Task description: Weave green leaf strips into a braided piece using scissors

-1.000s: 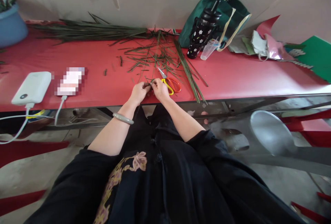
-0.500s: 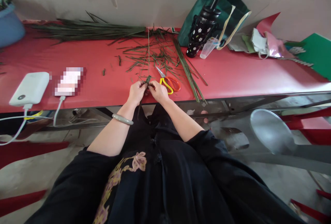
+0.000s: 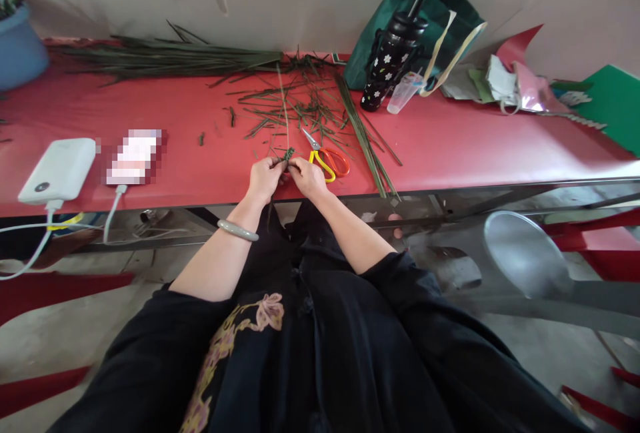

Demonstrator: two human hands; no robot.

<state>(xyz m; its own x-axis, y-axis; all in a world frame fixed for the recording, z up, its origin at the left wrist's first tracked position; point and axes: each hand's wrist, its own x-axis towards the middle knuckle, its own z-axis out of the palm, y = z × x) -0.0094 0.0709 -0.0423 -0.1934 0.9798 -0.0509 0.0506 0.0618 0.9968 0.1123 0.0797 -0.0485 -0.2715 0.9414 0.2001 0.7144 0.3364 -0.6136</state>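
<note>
While two hands, left (image 3: 264,178) and right (image 3: 309,177), pinch one woven leaf piece (image 3: 287,155), one scissors (image 3: 325,158) lies beside.

Table (image 3: 450,146) runs left to right before the wall. Power bank (image 3: 57,169) at far left, phone (image 3: 131,156) just right of it. Pot (image 3: 20,46) at the far left back corner. Long leaf bundle (image 3: 175,59) lies along the back edge; cut leaf strips (image 3: 295,109) scattered at centre. Scissors (image 3: 327,159) at front centre, just right of the right hand (image 3: 307,176); left hand (image 3: 265,178) beside it, a small woven piece (image 3: 288,153), perhaps leaf, between them. Bottle (image 3: 390,59) stands before the bag (image 3: 425,26), back right.
</note>
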